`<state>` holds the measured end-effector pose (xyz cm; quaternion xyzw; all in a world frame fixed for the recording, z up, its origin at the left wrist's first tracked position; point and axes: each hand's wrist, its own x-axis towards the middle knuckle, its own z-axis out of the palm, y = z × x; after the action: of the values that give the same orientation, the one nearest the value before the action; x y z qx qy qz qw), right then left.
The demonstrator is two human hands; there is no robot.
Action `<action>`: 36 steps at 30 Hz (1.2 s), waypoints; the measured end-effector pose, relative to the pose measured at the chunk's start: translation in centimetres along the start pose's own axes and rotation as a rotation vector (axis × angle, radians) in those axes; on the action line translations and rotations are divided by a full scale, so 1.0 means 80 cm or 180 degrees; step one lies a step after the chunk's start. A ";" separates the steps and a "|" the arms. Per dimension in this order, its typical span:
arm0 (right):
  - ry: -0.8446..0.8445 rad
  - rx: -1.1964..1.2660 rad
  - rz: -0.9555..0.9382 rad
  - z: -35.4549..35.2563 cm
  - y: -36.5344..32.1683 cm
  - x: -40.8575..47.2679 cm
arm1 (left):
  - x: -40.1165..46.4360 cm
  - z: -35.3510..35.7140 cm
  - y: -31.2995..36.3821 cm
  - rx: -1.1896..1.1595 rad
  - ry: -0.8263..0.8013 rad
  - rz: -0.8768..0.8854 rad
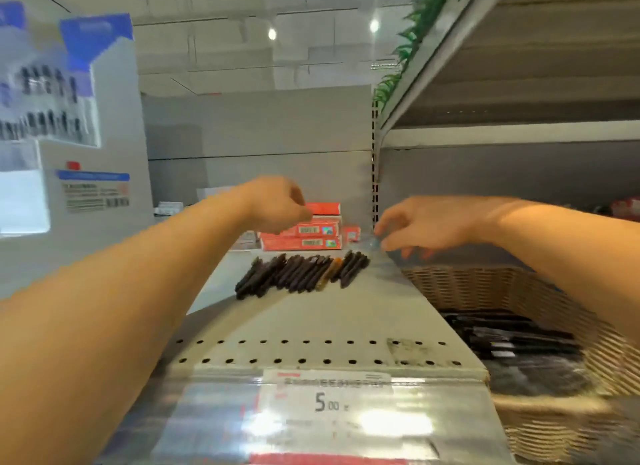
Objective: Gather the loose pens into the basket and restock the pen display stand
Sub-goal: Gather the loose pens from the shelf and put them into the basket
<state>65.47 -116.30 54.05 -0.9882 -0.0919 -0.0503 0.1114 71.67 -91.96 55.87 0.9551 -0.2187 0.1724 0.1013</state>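
The price tag [327,400] on the front edge of the shelf [311,326] reads "5.00", while its smaller print, the notice [93,190] on the white stand [114,118] at left and the labels on the red boxes [304,237] are too blurred to read.

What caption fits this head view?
Both hands reach over loose pens on a shelf beside a basket.
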 end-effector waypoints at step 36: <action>0.2062 0.2342 -0.0343 0.040 -0.185 0.064 | -0.049 -0.003 -0.105 -0.3041 -0.0207 0.0906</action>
<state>67.85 -100.54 54.67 -0.8107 -0.1152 -0.3249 0.4731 72.07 -82.97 53.59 0.7675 -0.4044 0.0352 0.4961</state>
